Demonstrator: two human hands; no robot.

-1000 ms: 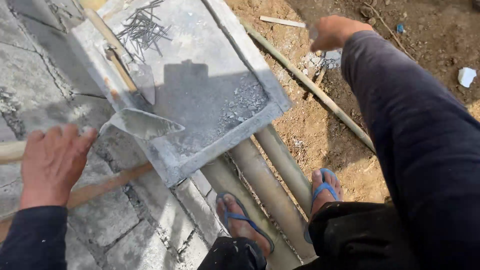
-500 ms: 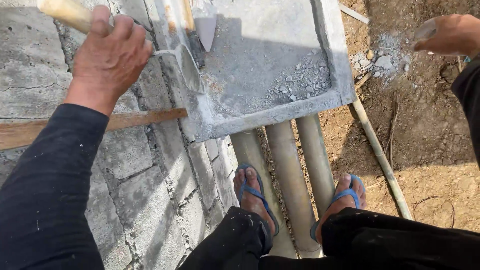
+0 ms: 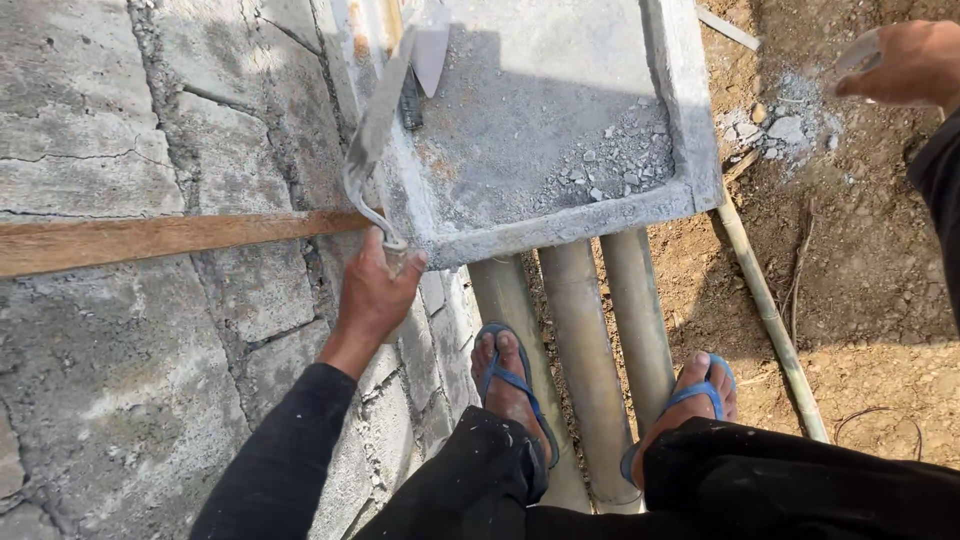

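Our left hand [image 3: 375, 295] has its fingers curled around the lower end of a grey strap [image 3: 372, 150] (a worn, twisted band), right at the near corner of the mortar tray [image 3: 570, 225]. The strap runs up toward twelve o'clock along the tray's left rim. At nine o'clock a wooden batten [image 3: 170, 238] lies across the block wall [image 3: 120, 400]. Our right hand [image 3: 900, 65], at two o'clock, pinches something pale we cannot identify.

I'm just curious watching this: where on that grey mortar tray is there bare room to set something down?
The tray's upper middle, between the trowel blade and the right rim, is bare. The lower right corner holds mortar crumbs. The left edge is crowded by the strap and left hand.
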